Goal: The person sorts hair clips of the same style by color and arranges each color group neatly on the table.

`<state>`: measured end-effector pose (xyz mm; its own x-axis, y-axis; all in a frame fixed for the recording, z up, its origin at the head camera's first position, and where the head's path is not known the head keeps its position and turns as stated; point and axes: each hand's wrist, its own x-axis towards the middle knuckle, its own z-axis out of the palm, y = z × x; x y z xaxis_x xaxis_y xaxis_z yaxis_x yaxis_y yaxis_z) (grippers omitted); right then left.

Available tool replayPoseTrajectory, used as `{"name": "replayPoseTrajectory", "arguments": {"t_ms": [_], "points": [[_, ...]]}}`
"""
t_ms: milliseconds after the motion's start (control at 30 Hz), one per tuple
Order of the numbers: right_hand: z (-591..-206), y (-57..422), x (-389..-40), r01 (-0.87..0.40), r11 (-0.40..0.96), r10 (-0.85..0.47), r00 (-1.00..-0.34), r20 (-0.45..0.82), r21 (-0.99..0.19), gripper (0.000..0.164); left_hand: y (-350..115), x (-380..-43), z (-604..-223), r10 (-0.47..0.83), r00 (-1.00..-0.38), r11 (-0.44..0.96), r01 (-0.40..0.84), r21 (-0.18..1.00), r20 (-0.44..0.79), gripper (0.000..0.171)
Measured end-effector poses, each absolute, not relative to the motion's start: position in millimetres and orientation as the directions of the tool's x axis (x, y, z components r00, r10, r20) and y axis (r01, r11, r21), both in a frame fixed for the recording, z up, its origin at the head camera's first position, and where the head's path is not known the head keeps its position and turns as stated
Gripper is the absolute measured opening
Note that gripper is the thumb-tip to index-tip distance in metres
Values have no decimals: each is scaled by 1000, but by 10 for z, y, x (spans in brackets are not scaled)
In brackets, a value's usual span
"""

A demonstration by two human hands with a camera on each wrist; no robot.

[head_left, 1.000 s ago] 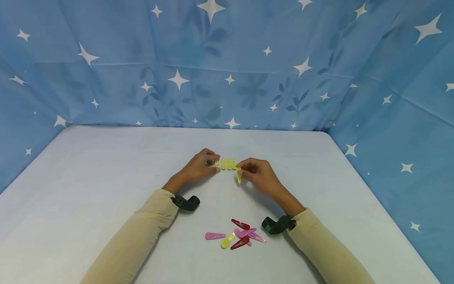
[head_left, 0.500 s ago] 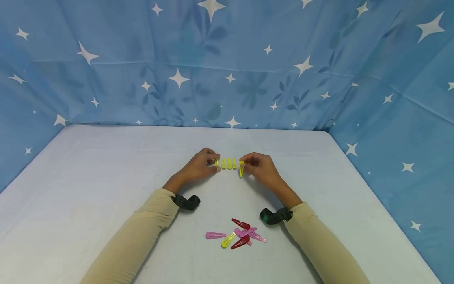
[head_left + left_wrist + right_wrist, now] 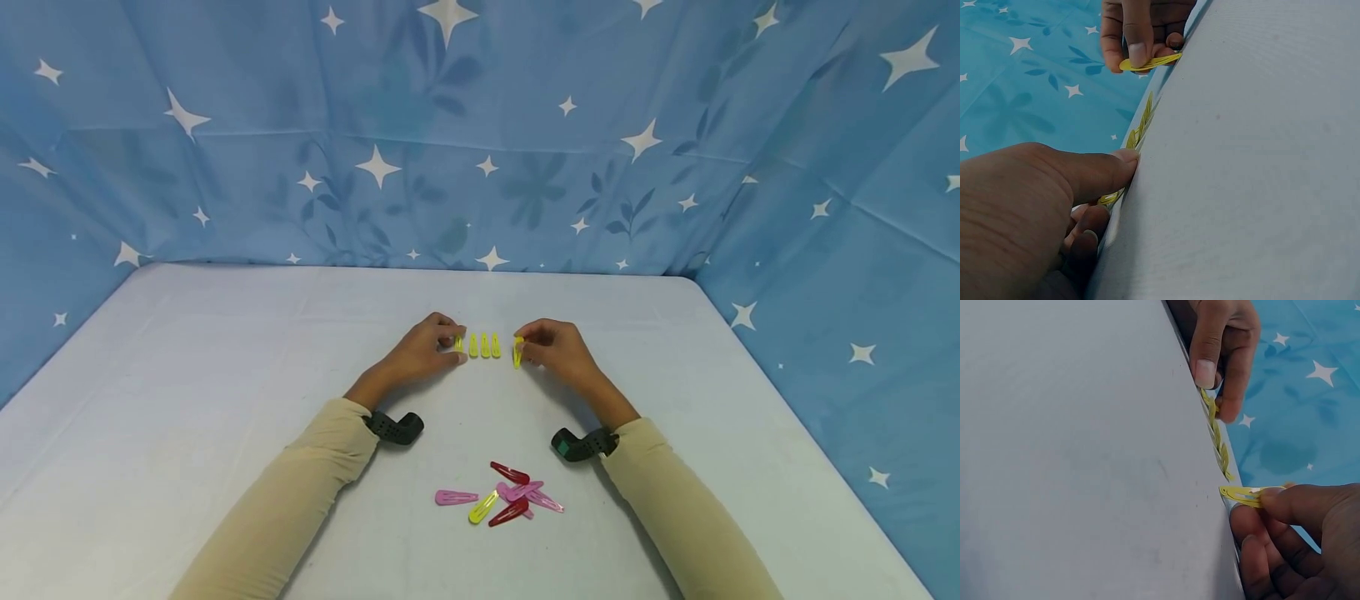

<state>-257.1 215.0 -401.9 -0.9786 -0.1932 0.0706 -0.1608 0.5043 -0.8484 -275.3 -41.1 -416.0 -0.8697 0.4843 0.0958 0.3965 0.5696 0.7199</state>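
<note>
At the left end of a short row, my left hand [image 3: 422,348] pinches a yellow snap hair clip [image 3: 459,343] between thumb and fingers, close on the table. Beside it lie three more yellow hair clips [image 3: 484,346], side by side and lengthwise away from me. To the right of these, my right hand [image 3: 561,350] holds another yellow hair clip [image 3: 1244,495] between thumb and fingers. In the right wrist view its narrow tip points toward the table, and a gap separates it from the row. The left thumb hides part of the row in the left wrist view.
Nearer to me is a loose pile: a yellow hair clip [image 3: 483,507], red hair clips [image 3: 508,512] and several pink ones [image 3: 546,501]. A single pink hair clip [image 3: 455,497] lies left of it. A blue star-patterned curtain [image 3: 480,208] hangs behind the white table [image 3: 225,333].
My right hand has moved right and slightly away from me with its yellow hair clip, from beside the row's right end to a small gap from it. The left hand has stayed in place.
</note>
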Motion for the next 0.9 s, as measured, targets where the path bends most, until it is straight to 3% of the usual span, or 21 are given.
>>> {"name": "replayPoseTrajectory", "arguments": {"t_ms": [900], "points": [[-3927, 1875, -2763, 2, 677, -78, -994, -74, -736, 21, -402, -2745, -4157, 476, -875, 573, 381, 726, 84, 50]]}}
